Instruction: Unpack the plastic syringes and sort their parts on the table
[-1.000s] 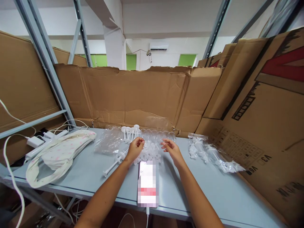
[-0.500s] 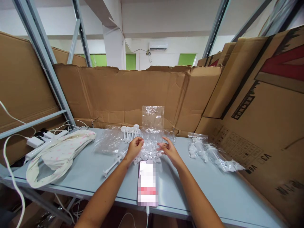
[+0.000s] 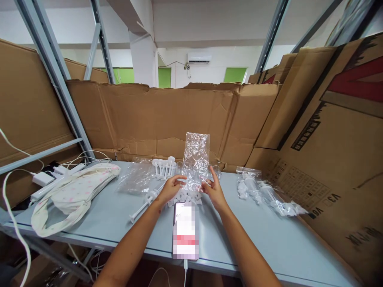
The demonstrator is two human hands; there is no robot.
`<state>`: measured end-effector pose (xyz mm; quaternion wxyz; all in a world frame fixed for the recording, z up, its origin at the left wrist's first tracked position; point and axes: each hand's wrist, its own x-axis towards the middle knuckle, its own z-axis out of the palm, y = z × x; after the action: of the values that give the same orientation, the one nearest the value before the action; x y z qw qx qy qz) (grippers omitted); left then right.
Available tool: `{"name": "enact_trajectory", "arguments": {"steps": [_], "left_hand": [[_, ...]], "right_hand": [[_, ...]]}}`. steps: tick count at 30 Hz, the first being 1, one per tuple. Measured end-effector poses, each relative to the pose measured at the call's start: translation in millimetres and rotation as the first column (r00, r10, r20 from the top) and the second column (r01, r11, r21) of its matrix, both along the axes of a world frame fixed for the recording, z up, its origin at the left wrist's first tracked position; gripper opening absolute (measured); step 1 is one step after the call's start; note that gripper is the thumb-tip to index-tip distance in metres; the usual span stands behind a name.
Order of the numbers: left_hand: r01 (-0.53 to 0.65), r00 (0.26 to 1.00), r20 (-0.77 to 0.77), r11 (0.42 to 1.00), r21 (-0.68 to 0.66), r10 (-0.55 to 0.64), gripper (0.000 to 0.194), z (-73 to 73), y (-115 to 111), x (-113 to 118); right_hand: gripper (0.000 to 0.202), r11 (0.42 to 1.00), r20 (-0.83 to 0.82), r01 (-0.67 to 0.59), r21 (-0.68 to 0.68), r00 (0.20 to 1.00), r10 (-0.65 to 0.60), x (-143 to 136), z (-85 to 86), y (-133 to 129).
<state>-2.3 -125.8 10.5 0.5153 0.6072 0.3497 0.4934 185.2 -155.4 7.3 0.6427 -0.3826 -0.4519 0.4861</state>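
A clear plastic bag (image 3: 197, 153) stands upright between my hands, its lower edge level with my fingers. My left hand (image 3: 172, 187) pinches the bag's lower left side between thumb and fingers. At the lower right, my right hand (image 3: 214, 192) grips the bag too, with its index finger pointing up. Just below the bag lies a pile of small white plastic pieces (image 3: 187, 197). White plunger-like parts (image 3: 164, 165) stand in a row behind my left hand. Clear ribbed tubes (image 3: 216, 170) show partly behind the bag and my right hand.
A phone (image 3: 185, 231) with a cable lies in front. Flat clear bags (image 3: 136, 177) and a long white plunger-like part (image 3: 139, 211) are to the left, beyond them a cloth bag (image 3: 80, 187) and a power strip (image 3: 56, 181). Filled bags (image 3: 275, 197) lie right. Cardboard (image 3: 167, 119) walls the back.
The clear bag has shifted a little to the right and tilts slightly. My right hand's fingers have closed in on its lower edge, and my left hand has turned, its fingers reaching right.
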Motion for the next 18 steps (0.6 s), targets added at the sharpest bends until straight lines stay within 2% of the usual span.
{"name": "enact_trajectory", "arguments": {"steps": [6,10,18], "left_hand": [[-0.044,0.998,0.032,0.998,-0.054,0.045,0.030,1.6,2.0,-1.4],[-0.100,0.992,0.072,0.991,-0.088,0.107,0.035,4.5,2.1,-1.0],[-0.144,0.980,0.119,0.981,-0.133,0.160,0.039,1.4,3.6,0.8]], "right_hand": [[0.038,0.994,-0.055,-0.108,-0.018,0.993,0.107,0.3,4.1,-1.9],[0.038,0.990,-0.051,-0.139,0.011,0.989,0.139,-0.3,7.3,-4.8],[0.043,0.997,0.000,-0.076,-0.020,0.997,0.076,0.8,6.3,-3.9]]}}
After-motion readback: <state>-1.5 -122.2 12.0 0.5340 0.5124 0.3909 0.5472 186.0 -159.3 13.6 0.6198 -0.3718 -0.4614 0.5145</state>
